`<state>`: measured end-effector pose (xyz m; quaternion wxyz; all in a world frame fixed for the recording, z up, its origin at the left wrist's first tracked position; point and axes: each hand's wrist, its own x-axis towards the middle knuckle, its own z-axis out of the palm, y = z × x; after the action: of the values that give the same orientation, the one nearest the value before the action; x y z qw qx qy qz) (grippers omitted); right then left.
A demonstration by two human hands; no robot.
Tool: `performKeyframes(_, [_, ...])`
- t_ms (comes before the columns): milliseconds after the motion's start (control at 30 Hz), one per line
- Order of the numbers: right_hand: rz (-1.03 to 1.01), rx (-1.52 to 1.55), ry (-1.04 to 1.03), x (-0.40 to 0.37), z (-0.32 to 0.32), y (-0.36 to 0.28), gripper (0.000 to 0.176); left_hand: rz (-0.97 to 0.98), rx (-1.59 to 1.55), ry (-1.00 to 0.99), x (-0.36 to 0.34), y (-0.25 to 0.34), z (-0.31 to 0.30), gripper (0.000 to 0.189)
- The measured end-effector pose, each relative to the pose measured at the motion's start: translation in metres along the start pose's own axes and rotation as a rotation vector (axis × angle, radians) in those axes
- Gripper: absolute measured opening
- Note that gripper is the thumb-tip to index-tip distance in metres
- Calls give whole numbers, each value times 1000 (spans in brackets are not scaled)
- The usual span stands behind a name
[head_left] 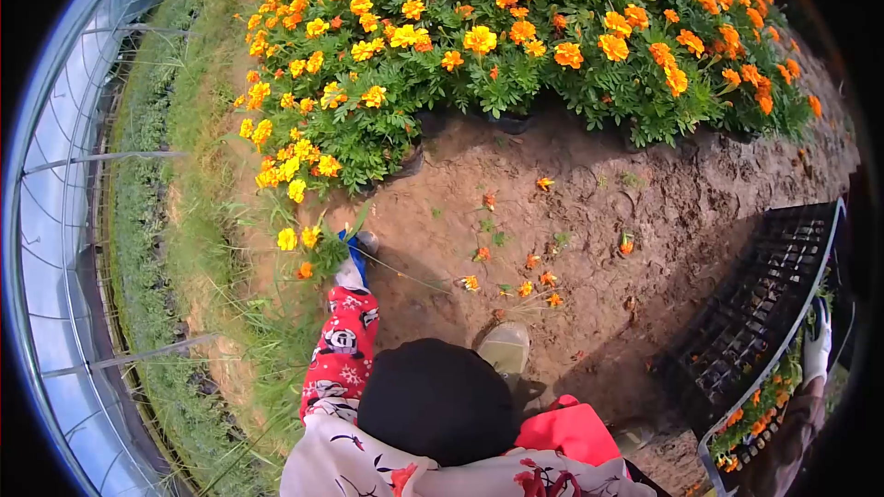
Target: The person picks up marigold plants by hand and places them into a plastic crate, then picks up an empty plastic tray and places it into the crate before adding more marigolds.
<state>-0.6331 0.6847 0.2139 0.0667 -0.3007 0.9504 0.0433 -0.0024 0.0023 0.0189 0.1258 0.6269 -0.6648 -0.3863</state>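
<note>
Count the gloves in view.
2: a blue-and-white glove on the left hand, near yellow flowers, and a white glove at the right edge, beside the black crate. Others may be hidden.

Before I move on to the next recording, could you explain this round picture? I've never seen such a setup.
There is no machine: a person works with bare hands or, here, gloves, and the one picture comes from a camera worn on the head, looking forward and down. The left hand, below a red patterned sleeve, is beside yellow flowers; whether it grips anything is unclear. The right hand does not show. A gloved hand at the far right, beyond a black crate, seems to be someone else's. Orange flowers lie scattered on bare soil, before a dense marigold bed.
</note>
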Motion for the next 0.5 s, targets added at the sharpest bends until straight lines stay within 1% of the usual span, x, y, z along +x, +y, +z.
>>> performKeyframes(33, [-90, -41, 203, 7, -37, -23, 55, -182, -324, -126, -14, 11, 15, 33])
performKeyframes(67, [-237, -88, 352, 15, -75, -74, 49, -182, -336, -145, -32, 38, 33, 33])
performKeyframes(100, [-299, 91, 386, 21, -106, -133, 44, 26, -326, -220, -54, 72, 52, 33])
performKeyframes(133, [-317, 145, 382, 22, -124, -194, 40, 241, -314, -291, -66, 93, 68, 34])
performKeyframes(167, [-324, 253, 380, 19, -134, -251, 35, 300, -276, -325, -65, 89, 91, 33])
performKeyframes(200, [-422, 382, 321, 20, -133, -286, 29, 312, -298, -359, -71, 97, 109, 33])
performKeyframes(233, [-500, 476, 231, 24, -131, -319, 23, 362, -317, -515, -79, 111, 125, 32])
performKeyframes(267, [-589, 562, 159, 30, -122, -342, 23, 414, -335, -669, -88, 125, 138, 31])
performKeyframes(300, [-687, 712, 147, 41, -97, -359, 19, 327, -395, -887, -99, 149, 140, 30])
performKeyframes(333, [-645, 851, -43, 49, -82, -377, 21, 920, 160, -689, -103, 157, 144, 32])
performKeyframes(367, [-613, 796, -205, 54, -75, -394, 28, 654, -180, -970, -101, 154, 151, 36])
performKeyframes(400, [-559, 737, -459, 60, -67, -407, 33, 824, -15, -920, -106, 166, 149, 36])
performKeyframes(433, [-538, 727, -568, 58, -65, -415, 40, 992, 142, -846, -112, 178, 147, 37])
performKeyframes(467, [-671, 656, -466, 61, -36, -418, 46, 1000, 150, -857, -113, 188, 154, 37])
performKeyframes(500, [-659, 617, -548, 59, -35, -420, 47, 804, 59, -929, -112, 197, 162, 34])
